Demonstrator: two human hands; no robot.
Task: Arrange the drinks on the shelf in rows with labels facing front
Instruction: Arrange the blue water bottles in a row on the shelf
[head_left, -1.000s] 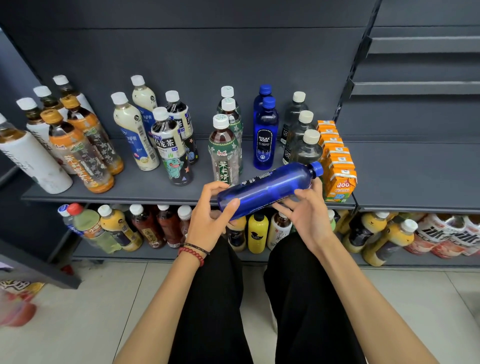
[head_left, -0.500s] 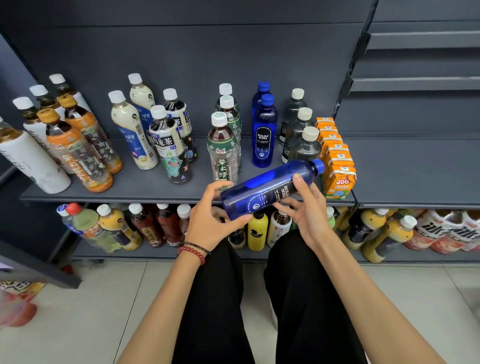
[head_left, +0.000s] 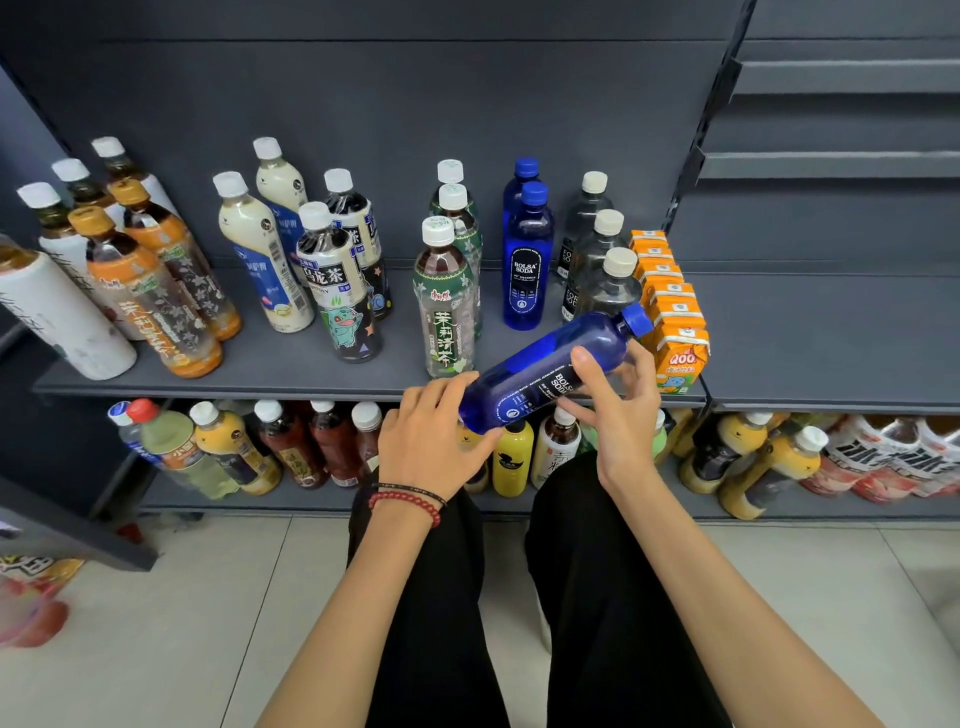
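left hand (head_left: 436, 441) and right hand (head_left: 621, 415) both grasp the tilted blue bottle (head_left: 545, 371), seemingly to bring its label frontward before shelving.

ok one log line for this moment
held: blue soda bottle, tilted | left hand: grips base | right hand: grips body | shelf: two blue bottles upright | status: not shelved

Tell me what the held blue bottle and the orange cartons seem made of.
The blue bottle: apparently glossy, translucent tinted plastic; light glows through its wall and highlights streak it. The orange cartons: probably printed paperboard with a slight sheen; flat faces and folded top seams suggest it.
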